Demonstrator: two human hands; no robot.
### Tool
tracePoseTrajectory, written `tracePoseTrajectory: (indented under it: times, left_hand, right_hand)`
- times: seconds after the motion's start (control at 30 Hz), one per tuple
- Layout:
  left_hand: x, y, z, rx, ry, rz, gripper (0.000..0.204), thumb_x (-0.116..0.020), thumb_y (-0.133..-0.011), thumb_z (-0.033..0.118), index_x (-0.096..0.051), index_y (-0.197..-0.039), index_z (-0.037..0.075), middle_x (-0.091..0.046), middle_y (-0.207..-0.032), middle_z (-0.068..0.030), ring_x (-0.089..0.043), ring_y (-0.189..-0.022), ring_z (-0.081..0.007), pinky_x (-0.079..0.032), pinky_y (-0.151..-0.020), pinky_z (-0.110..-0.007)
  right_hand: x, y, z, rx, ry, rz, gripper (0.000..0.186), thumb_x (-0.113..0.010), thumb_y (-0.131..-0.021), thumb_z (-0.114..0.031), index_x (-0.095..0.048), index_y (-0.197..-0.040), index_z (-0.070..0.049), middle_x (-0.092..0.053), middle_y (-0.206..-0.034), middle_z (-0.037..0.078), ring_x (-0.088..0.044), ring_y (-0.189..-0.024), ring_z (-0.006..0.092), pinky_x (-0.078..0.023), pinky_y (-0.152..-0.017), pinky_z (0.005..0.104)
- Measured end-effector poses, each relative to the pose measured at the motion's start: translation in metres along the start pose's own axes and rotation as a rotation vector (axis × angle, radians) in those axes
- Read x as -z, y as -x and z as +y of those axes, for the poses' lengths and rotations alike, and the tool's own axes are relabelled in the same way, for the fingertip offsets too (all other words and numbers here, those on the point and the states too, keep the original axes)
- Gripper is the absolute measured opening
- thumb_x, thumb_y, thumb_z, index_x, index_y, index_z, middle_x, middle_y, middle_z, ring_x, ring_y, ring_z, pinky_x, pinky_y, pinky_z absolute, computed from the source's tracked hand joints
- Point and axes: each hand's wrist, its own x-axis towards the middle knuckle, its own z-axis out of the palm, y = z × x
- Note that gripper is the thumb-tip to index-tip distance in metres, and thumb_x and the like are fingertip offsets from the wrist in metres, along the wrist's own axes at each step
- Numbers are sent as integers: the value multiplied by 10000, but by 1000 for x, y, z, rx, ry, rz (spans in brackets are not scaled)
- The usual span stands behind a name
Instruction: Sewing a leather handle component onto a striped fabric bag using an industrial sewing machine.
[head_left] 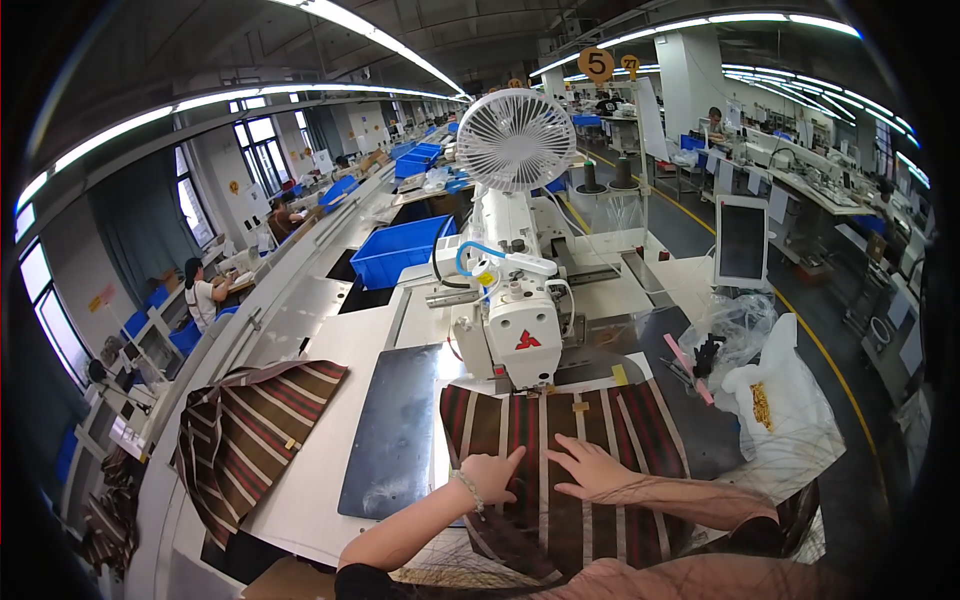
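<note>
A brown striped fabric piece [598, 505] with red and cream bands lies under the head of a white sewing machine [520, 335]. My left hand [490, 477], a beaded bracelet at its wrist, rests on the fabric with its index finger stretched out and the other fingers bent. To its right, my right hand [588, 472] lies on the same cloth, fingers spread. Neither hand grips anything that I can see. A small tan tab [580, 407] sits on the fabric close to the needle area, which the machine head partly hides.
Another striped fabric piece [262, 420] drapes over the table at left. A metal plate [392, 430] lies beside the machine. A white fan [516, 140] stands above it, with a blue bin [400, 250] behind. At right are a tablet [741, 240] and a plastic bag [785, 400] holding small golden parts.
</note>
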Motion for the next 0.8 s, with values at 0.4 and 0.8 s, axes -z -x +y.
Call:
tracePoseTrajectory:
  times: [0.4, 0.8]
  left_hand:
    - [-45, -36, -97, 439, 98, 0, 794, -566, -840, 484, -248, -1432, 61, -676, -917, -178, -661, -842, -348, -528, -765, -404]
    - [-62, -117, -60, 217, -466, 492, 491, -441, -876, 181, -390, -1352, 69, -503, -1203, -212, -544, -1051, -356, -466, -817, -516]
  right_hand:
    - [-13, -7, 92, -245, 216, 214, 598, -485, -901, -462, -399, -1352, -80, -359, -1397, 189, -319, -1305, 355, -193, -1080, 553]
    - [-16, -11, 107, -344, 119, 224, 573, -483, -896, -464, -428, -1329, -92, -381, -1375, 181, -306, -1315, 338, -153, -1043, 639]
